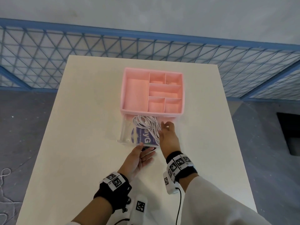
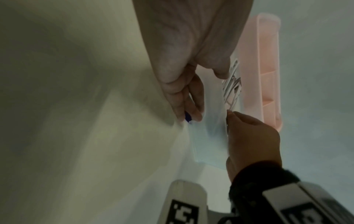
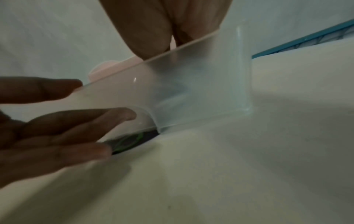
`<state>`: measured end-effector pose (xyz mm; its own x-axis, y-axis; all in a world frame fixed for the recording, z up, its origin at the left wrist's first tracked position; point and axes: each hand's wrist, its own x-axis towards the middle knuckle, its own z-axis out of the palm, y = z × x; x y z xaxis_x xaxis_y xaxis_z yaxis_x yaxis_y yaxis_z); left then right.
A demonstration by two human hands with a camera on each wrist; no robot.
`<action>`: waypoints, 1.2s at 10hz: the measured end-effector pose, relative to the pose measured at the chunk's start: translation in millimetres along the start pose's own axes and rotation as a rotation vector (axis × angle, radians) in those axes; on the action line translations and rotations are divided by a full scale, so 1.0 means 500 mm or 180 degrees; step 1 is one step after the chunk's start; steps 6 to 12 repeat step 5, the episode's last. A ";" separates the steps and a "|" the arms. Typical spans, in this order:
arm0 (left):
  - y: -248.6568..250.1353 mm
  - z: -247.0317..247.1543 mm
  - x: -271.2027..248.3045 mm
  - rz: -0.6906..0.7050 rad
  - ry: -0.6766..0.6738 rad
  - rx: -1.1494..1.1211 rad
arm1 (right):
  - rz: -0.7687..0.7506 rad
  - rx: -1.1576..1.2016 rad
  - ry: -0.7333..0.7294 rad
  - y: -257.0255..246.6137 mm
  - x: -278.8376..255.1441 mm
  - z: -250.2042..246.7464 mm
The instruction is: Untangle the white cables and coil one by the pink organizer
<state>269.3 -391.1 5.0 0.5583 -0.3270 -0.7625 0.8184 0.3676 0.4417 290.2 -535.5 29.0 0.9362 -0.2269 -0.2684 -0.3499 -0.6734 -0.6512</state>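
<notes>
A person's hands work at a clear drawer [image 1: 125, 132] pulled out of the front of the pink organizer [image 1: 151, 90], which sits toward the far edge of the white desk [image 1: 81, 127]. The tangle of white cables [image 1: 146, 125] lies inside the drawer, on top of a purple packet [image 1: 142, 137]. The right hand [image 1: 168, 135] reaches into the drawer at the tangle's right side, fingers bent at the strands; whether they have pinched one cannot be told. The left hand [image 1: 138, 158] rests at the drawer's near wall, fingers straight and relaxed, grasping nothing. The cables look light, thin and limp, likely to snag on one another and drag the packet along; lifting the whole bundle from its middle seems safer than tugging a single loop
</notes>
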 end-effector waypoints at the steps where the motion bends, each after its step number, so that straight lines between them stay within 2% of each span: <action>1: 0.013 0.004 0.010 0.0094 -0.0015 -0.0024 | -0.0146 -0.0236 0.0192 0.000 -0.009 -0.009; 3: 0.054 0.013 0.040 0.0326 0.0009 -0.0091 | -0.0449 -0.0578 -0.0266 -0.006 -0.011 -0.011; 4: 0.060 0.022 0.040 0.0346 -0.0051 -0.0149 | -0.0634 -0.0629 -0.0190 -0.007 -0.023 -0.022; 5: 0.061 0.047 0.050 0.0384 -0.0045 -0.0123 | -0.0902 -0.0772 0.0378 0.040 -0.075 -0.026; 12: 0.061 0.047 0.050 0.0384 -0.0045 -0.0123 | -0.0902 -0.0772 0.0378 0.040 -0.075 -0.026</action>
